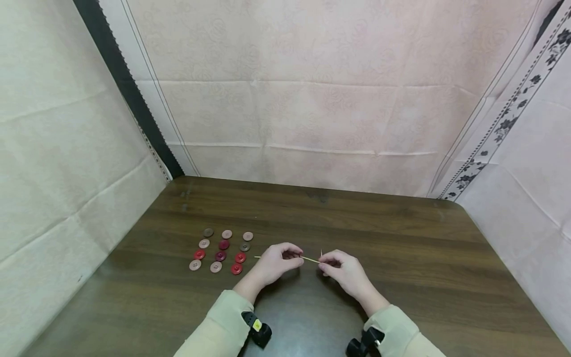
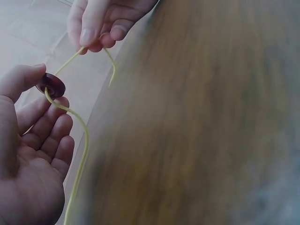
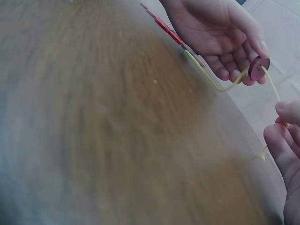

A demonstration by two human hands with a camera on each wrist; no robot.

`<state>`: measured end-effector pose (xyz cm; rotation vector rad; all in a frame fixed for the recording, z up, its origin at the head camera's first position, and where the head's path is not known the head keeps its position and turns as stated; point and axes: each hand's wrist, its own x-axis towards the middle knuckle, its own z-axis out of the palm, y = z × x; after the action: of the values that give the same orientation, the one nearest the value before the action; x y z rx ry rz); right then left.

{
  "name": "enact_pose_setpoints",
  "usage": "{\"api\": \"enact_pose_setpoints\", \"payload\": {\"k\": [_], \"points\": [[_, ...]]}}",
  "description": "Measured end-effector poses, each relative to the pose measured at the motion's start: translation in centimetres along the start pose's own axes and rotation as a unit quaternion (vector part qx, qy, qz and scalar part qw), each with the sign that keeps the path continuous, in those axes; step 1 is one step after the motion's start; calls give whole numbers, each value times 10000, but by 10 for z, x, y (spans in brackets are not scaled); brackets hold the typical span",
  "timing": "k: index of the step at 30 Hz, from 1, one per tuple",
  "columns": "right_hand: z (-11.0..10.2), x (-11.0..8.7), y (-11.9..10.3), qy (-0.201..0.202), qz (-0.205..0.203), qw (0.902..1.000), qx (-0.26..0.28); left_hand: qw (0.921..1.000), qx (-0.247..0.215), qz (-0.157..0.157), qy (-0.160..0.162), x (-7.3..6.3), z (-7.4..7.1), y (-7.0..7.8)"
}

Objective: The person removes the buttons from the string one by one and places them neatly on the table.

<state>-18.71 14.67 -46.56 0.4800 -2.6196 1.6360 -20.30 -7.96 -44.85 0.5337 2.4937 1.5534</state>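
Note:
My left hand pinches a dark red button between thumb and fingertips, its other fingers loosely curled below. A thin yellow string runs through a hole in the button. On one side its long part hangs past my left palm. On the other side it runs taut to my right hand, whose thumb and fingers pinch it, with a short end dangling beyond the fingertips. The right wrist view shows the button's pinkish face with the string coming out of it. Both hands are raised over the front middle of the table.
Left of my hands, several buttons lie in three columns on the brown wooden table: red buttons, pale pink buttons, dark red buttons and grey-brown buttons. Pale cloth hangs behind the table and at both sides.

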Motion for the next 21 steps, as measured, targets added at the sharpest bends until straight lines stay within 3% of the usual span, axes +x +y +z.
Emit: {"api": "enact_pose_setpoints", "payload": {"k": [10,21], "points": [[-3,0,4,46,-46,10000,28,10000,39,-30,35,-2,-7,-5],[-6,1,5,199,80,9993,-291,9999,66,81,124,-5,-15,-7]]}}
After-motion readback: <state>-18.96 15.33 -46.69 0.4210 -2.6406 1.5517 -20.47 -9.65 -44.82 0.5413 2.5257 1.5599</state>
